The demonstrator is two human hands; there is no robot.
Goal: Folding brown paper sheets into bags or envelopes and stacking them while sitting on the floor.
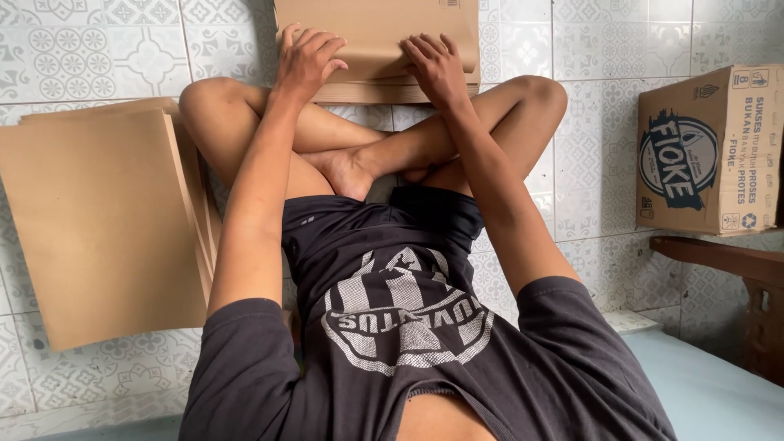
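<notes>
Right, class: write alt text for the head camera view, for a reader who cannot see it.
A person sits cross-legged on a patterned tile floor, left hand and right hand pressing on a stack of flat brown cardboard sheets. Another cardboard pile lies at picture left, and a printed cardboard box at picture right.

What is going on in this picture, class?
A person sits cross-legged on a patterned tile floor. Both hands rest on a stack of brown cardboard sheets in front of the knees: the left hand near its left side, the right hand toward the middle. Another pile of flat cardboard lies to the person's left, and a printed cardboard box stands to the right.
</notes>
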